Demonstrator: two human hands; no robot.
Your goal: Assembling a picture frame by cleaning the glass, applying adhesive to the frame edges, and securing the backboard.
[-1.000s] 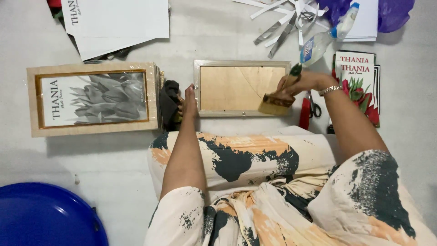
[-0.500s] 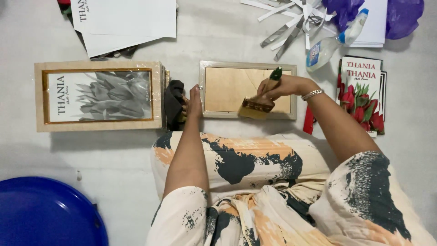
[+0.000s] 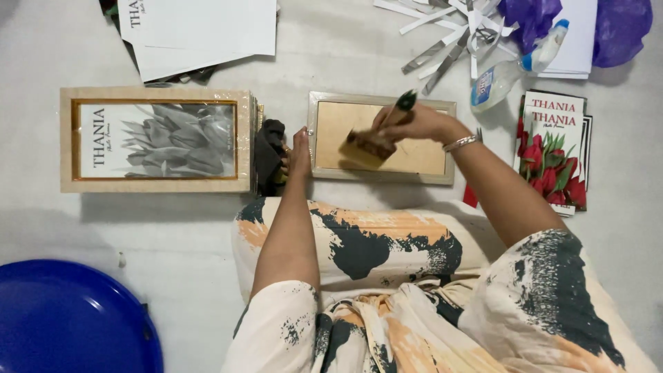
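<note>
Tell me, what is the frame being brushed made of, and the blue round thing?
The frame looks like pale unfinished wood with a tan board inside, matte and faintly grainy. The blue round thing seems to be plastic: even colour and a smooth, slightly glossy surface.

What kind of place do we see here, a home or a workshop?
Probably a home craft or framing corner on the floor. A brush sweeps the wooden frame, with a wrapped framed print, paper strips and spray bottle nearby.
</note>
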